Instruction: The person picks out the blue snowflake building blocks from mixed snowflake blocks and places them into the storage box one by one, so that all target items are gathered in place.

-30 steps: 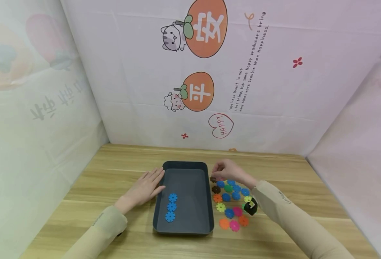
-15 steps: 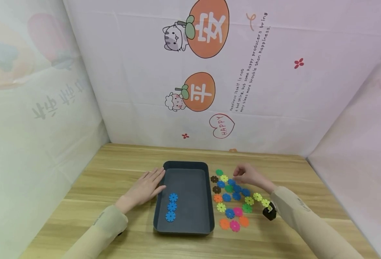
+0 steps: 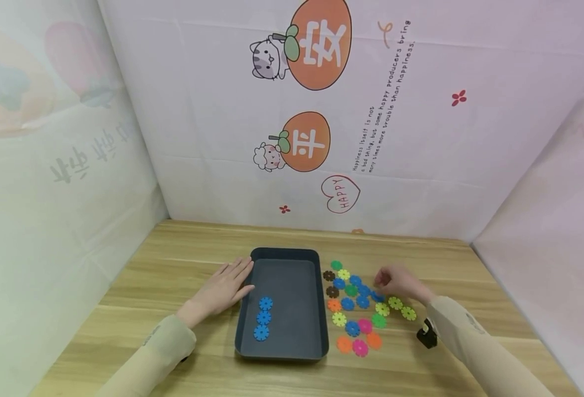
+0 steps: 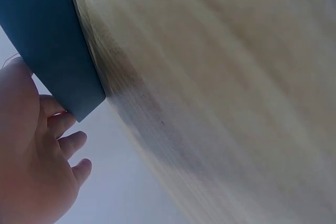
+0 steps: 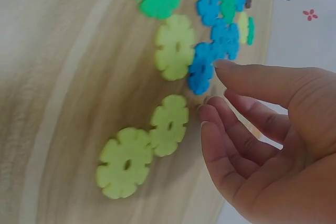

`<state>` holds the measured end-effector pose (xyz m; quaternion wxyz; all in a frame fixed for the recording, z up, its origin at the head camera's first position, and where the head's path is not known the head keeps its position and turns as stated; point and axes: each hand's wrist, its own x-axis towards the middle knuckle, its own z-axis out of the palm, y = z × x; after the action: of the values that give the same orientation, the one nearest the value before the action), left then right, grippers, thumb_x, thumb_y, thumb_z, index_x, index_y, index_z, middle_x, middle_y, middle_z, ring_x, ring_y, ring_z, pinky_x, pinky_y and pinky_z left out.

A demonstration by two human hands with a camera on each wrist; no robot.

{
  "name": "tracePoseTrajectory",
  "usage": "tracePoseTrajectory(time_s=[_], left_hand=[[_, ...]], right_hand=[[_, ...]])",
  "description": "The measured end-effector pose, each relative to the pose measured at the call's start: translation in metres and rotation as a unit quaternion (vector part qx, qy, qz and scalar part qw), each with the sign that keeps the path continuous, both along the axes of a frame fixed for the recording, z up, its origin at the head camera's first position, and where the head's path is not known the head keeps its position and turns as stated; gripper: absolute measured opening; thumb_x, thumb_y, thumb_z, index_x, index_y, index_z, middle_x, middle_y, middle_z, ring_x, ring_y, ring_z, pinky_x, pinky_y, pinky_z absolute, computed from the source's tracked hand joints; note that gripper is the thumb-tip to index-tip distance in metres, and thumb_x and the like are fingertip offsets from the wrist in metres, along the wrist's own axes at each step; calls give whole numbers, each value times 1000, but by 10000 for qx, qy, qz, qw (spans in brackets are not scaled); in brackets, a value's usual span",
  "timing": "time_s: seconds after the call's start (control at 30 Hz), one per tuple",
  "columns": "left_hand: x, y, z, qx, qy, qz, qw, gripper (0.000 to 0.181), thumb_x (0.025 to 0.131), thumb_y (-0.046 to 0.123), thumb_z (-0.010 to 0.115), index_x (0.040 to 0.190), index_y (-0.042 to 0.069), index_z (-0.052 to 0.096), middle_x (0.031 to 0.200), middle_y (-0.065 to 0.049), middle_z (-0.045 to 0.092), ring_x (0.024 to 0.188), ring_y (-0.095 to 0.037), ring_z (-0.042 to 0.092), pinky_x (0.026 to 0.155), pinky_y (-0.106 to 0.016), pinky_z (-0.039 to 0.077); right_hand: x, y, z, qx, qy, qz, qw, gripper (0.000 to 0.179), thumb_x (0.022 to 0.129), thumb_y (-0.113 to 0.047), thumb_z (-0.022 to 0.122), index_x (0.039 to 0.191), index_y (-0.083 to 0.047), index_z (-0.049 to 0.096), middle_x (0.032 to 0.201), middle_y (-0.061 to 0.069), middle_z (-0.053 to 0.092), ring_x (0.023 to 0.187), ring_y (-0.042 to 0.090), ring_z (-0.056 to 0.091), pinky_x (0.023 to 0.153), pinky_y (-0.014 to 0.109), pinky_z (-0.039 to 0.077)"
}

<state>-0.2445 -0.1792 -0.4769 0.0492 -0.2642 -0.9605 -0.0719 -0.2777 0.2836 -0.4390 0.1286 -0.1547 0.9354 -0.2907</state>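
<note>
A dark grey tray [image 3: 292, 309] stands on the table, with three blue notched plastic discs [image 3: 263, 317] in a column along its left side. My left hand [image 3: 222, 286] rests with fingers extended against the tray's left rim; the left wrist view shows its fingers by the tray wall [image 4: 52, 40]. To the right of the tray, my right hand [image 3: 398, 281] hovers at a blue notched disc [image 5: 201, 69] at the group's right edge. Thumb and fingers [image 5: 231, 156] are bent and apart, nothing visible between them. Whether the thumb touches that disc, I cannot tell.
Loose notched discs in several colours lie right of the tray, among them yellow [image 3: 395, 302], green [image 3: 379, 320], orange [image 3: 344, 344], pink [image 3: 360, 348] and brown [image 3: 328, 275]. A printed white cloth [image 3: 212, 138] rises behind the wooden table [image 3: 202, 242].
My right hand has moved right, from the brown discs near the tray to the blue disc at the right edge, uncovering green and yellow discs. The left hand has stayed on the tray.
</note>
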Motion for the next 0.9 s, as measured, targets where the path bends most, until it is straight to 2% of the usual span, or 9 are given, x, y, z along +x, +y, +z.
tracePoseTrajectory(time_s=[0.13, 0.4, 0.9], left_hand=[[0, 0, -1, 4, -42, 6, 10000, 67, 105, 46, 43, 156, 6, 29, 164, -13, 28, 151, -34, 29, 122, -56, 27], [-1, 0, -1, 67, 5, 19, 10000, 66, 105, 45, 44, 156, 6, 30, 164, -13, 28, 151, -34, 29, 121, -56, 27], [1, 0, 1, 29, 62, -18, 10000, 65, 104, 43, 45, 155, 4, 33, 162, -16, 32, 150, -37, 31, 120, -57, 30]], right_hand=[[2, 3, -4, -50, -150, -38, 9999, 25, 79, -3, 78, 99, 5, 65, 89, 12, 67, 79, 16, 58, 68, 27, 53], [6, 2, -5, -142, -328, -147, 9993, 27, 78, -4, 80, 97, 5, 63, 90, 14, 65, 81, 19, 58, 70, 32, 54], [8, -2, -7, -67, -235, -140, 9996, 24, 78, -3, 80, 93, 5, 63, 86, 11, 64, 77, 18, 56, 67, 30, 52]])
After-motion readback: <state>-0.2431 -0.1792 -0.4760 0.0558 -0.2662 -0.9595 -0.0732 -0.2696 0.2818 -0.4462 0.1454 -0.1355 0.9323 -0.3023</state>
